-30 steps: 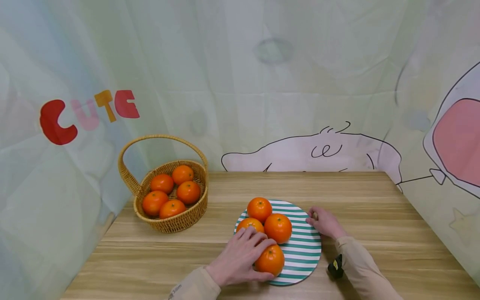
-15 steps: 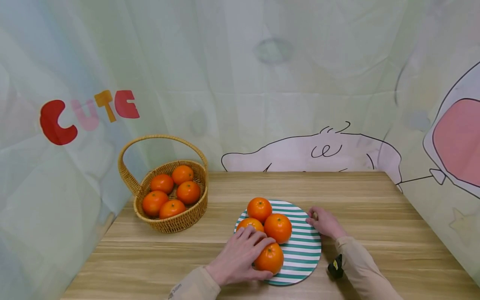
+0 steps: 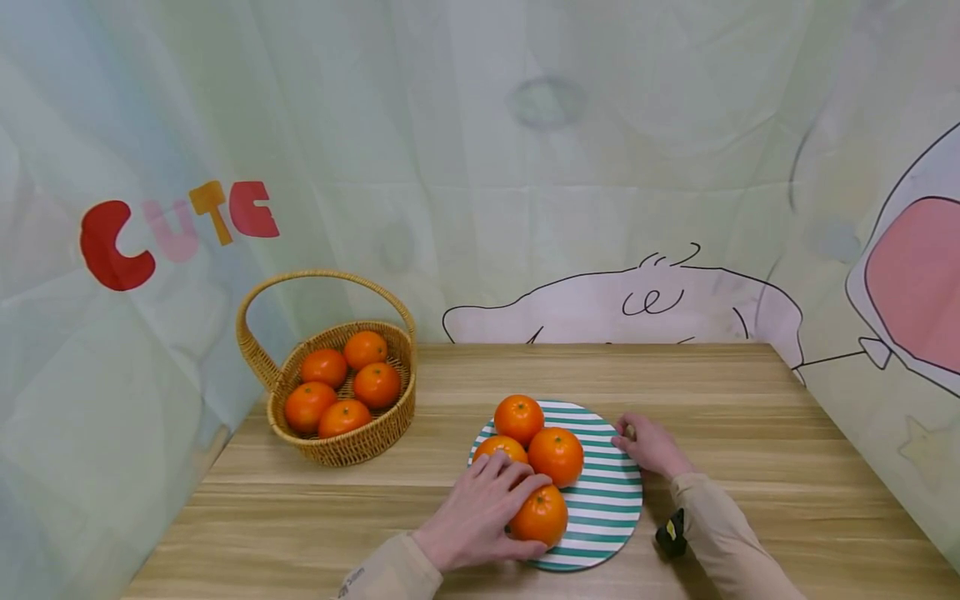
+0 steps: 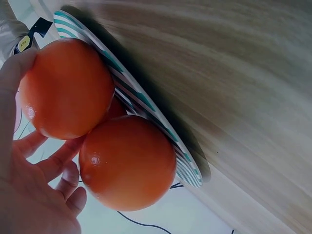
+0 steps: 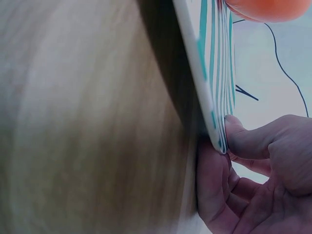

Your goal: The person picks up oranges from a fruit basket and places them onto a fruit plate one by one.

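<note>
A round plate [image 3: 607, 500] with green and white stripes lies on the table, bearing several oranges. My left hand [image 3: 483, 512] grips the nearest orange [image 3: 542, 517] between thumb and fingers at the plate's near left. In the left wrist view that orange [image 4: 68, 90] sits beside a second orange [image 4: 127, 163], close to the other fingertips. Two more oranges, the middle one [image 3: 556, 457] and the far one [image 3: 519, 418], are farther back on the plate. My right hand [image 3: 651, 443] pinches the plate's right rim; the right wrist view shows thumb above and fingers under the rim [image 5: 214, 112].
A wicker basket [image 3: 375, 437] with a tall arched handle stands at the back left, holding several oranges. The wooden table [image 3: 720, 392] meets printed cloth walls [image 3: 480, 208] at the back and sides. A black wrist device [image 3: 672, 533] is on the right sleeve.
The orange in my left hand has shifted very slightly up and left on the plate. My right hand keeps its place at the rim.
</note>
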A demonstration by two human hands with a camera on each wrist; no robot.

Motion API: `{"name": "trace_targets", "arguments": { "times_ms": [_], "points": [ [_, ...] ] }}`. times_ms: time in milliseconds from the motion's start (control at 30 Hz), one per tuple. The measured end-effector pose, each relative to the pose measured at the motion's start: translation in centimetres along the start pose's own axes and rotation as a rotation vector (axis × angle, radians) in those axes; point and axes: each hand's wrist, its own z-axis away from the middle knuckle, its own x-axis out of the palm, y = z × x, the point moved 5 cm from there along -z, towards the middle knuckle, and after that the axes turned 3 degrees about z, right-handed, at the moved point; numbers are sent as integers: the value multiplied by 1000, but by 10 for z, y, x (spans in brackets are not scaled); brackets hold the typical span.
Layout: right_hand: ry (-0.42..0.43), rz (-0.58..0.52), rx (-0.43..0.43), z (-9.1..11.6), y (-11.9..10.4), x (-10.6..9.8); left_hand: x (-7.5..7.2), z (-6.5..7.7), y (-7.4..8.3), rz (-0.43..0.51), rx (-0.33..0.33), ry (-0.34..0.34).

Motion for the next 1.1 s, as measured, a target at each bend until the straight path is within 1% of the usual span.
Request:
{"name": "trace_targets", "arguments": {
  "times_ms": [300, 400, 633, 800, 900, 1100],
  "points": [
    [-6, -5, 14, -2, 1, 1, 1, -1, 1, 10, -21, -20],
    [-1, 0, 5, 0, 0, 0, 1, -1, 2, 11, -23, -19],
    [-6, -12, 23, -1, 2, 2, 0, -1, 2, 7, -22, -11],
    [-4, -8, 19, -1, 1, 1, 0, -1, 2, 8, -22, -8],
    [-2, -2, 7, -1, 1, 1, 0, -1, 1, 30, -29, -17],
    [-11, -13, 17, 0, 1, 0, -2, -2, -5, 141, -70, -21]
  ]
}}
